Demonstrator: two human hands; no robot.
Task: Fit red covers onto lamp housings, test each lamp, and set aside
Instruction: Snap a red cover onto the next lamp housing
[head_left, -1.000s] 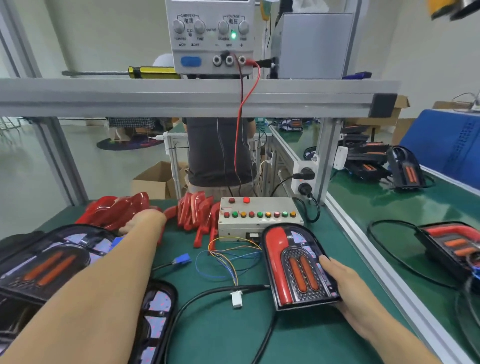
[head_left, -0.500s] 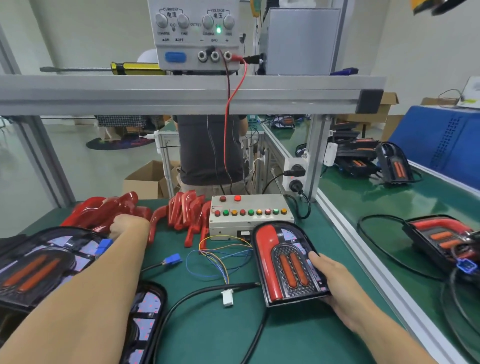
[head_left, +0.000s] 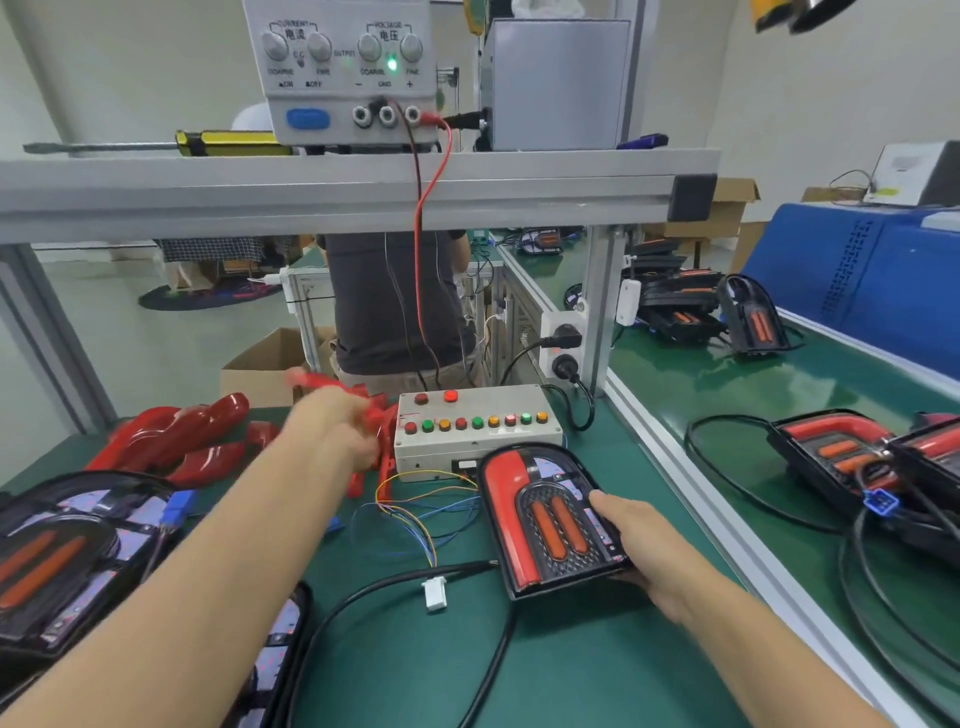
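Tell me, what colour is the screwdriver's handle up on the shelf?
Yellow with black ends, on the screwdriver lying flat on the shelf; the head view shows it.

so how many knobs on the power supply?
4 on the power supply, in one row: two under CURRENT, two under VOLTAGE. Its top is cropped; more may be hidden.

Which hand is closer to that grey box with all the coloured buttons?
Left. The left hand, gripping a red cover, is just beside the button box at its left end. The right hand sits nearer the person, holding the lamp.
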